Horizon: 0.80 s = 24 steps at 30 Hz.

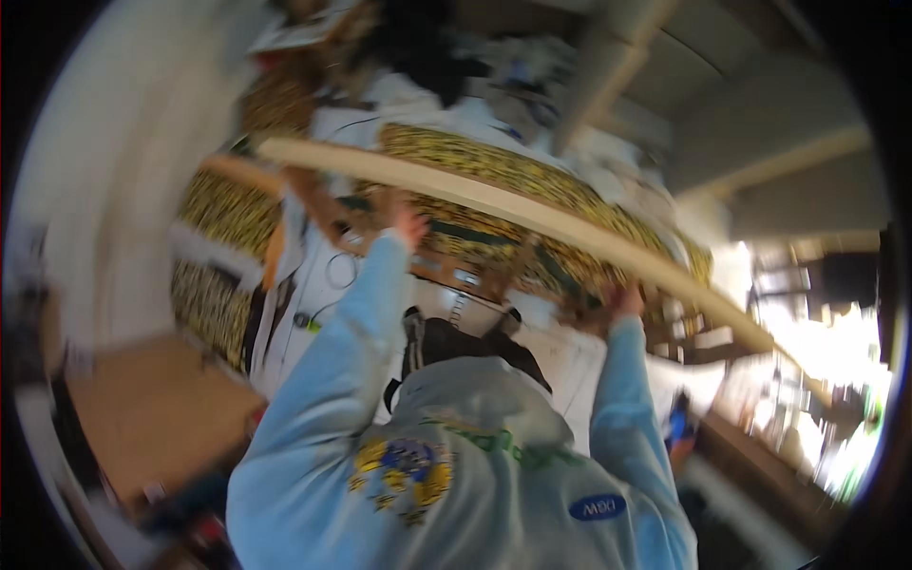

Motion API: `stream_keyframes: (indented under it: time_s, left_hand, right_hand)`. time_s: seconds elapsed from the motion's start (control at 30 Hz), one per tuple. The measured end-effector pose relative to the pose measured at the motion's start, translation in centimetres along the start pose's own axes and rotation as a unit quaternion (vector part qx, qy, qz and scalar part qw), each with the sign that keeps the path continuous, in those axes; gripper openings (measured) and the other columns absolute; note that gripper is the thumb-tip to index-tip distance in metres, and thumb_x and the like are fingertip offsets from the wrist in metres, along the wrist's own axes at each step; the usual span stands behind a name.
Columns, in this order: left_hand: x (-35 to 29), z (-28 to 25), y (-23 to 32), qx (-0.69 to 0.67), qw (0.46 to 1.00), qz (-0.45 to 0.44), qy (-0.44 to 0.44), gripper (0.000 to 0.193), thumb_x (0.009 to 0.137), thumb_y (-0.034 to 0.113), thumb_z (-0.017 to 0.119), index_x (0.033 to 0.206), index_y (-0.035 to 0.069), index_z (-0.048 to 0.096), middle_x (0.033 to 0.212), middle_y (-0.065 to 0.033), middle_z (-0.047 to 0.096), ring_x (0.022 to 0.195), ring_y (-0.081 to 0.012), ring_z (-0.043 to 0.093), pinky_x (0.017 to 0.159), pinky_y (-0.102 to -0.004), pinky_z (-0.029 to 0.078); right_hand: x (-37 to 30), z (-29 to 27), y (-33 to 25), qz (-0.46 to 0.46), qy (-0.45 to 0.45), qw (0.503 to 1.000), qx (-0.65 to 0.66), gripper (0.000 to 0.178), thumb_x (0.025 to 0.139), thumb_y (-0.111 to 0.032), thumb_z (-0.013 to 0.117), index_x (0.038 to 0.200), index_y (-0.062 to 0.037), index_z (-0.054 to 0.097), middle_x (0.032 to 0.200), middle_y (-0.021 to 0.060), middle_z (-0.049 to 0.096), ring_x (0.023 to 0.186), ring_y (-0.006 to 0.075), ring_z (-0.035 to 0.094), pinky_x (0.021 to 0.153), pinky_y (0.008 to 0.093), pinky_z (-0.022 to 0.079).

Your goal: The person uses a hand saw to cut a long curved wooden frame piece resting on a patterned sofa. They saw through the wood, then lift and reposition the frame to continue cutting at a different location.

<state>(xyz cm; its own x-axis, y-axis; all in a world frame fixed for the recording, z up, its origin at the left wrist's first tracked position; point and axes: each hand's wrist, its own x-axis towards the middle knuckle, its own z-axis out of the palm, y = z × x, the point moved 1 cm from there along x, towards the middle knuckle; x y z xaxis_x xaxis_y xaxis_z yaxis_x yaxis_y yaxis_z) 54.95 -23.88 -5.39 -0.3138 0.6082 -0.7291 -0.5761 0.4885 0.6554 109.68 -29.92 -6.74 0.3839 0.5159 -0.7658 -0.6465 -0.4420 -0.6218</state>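
Note:
A long pale wooden beam (513, 204) stretches slantwise in front of me, from the far left down toward the right. Just under its near edge is my left hand (407, 223), closed at the beam's left part. Farther along, my right hand (623, 298) is closed at the same edge, on the right part. Motion blur softens the fingers of both hands, and the beam hides some of them. Behind and below the beam lies a long piece covered in yellow and black patterned fabric (456, 152), with brown wooden parts showing near my hands.
More patterned upholstered pieces (223, 214) stand at the left, beside a brown board (157, 404). A thin cable (340, 271) lies on the pale floor (560, 347). Large grey beams or panels (779, 123) rise at the upper right. Dark and light cloth (418, 47) is heaped at the back.

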Motion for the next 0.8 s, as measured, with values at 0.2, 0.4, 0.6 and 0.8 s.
stream_keyframes:
  time_s: [0.2, 0.4, 0.6, 0.8]
  left_hand:
    - [-4.3, 11.3, 0.4, -0.005, 0.998, -0.051, -0.037, 0.079, 0.114, 0.056, 0.046, 0.174, 0.010, 0.021, 0.178, -0.0180, 0.027, 0.156, -0.0368, 0.041, 0.126, -0.0493, 0.045]
    - [-2.2, 11.2, -1.1, -0.010, 0.999, -0.043, 0.020, 0.063, 0.115, 0.051, 0.050, 0.160, 0.008, 0.049, 0.162, -0.0105, 0.055, 0.135, -0.0264, 0.063, 0.118, -0.0463, 0.048]
    - [-3.0, 12.4, -0.8, 0.074, 0.995, -0.046, 0.043, 0.061, 0.114, 0.052, 0.052, 0.153, 0.006, 0.055, 0.147, -0.0073, 0.064, 0.127, -0.0257, 0.065, 0.112, -0.0470, 0.049]
    - [-1.7, 11.9, -2.1, 0.172, 0.983, 0.009, 0.060, 0.059, 0.112, 0.057, 0.054, 0.126, 0.002, 0.066, 0.128, -0.0099, 0.069, 0.113, -0.0277, 0.068, 0.095, -0.0529, 0.050]
  right_hand:
    - [10.4, -6.8, -5.5, 0.007, -0.049, 0.999, 0.002, 0.099, 0.091, -0.070, 0.078, 0.164, -0.0141, 0.041, 0.172, 0.0183, 0.034, 0.159, 0.0358, 0.036, 0.129, 0.0459, 0.032]
    - [9.9, -5.2, -6.5, 0.004, -0.071, 0.997, -0.042, 0.062, 0.096, -0.058, 0.080, 0.133, -0.0109, 0.067, 0.129, 0.0072, 0.071, 0.124, 0.0237, 0.067, 0.102, 0.0378, 0.054]
    - [10.0, -6.5, -8.0, -0.021, -0.055, 0.997, -0.041, 0.065, 0.098, -0.054, 0.078, 0.139, -0.0070, 0.063, 0.133, 0.0107, 0.069, 0.124, 0.0258, 0.067, 0.106, 0.0391, 0.056]
    - [11.2, -7.0, -9.1, -0.019, -0.067, 0.995, -0.069, 0.072, 0.098, -0.061, 0.076, 0.144, -0.0078, 0.061, 0.136, 0.0098, 0.068, 0.127, 0.0247, 0.063, 0.109, 0.0386, 0.053]
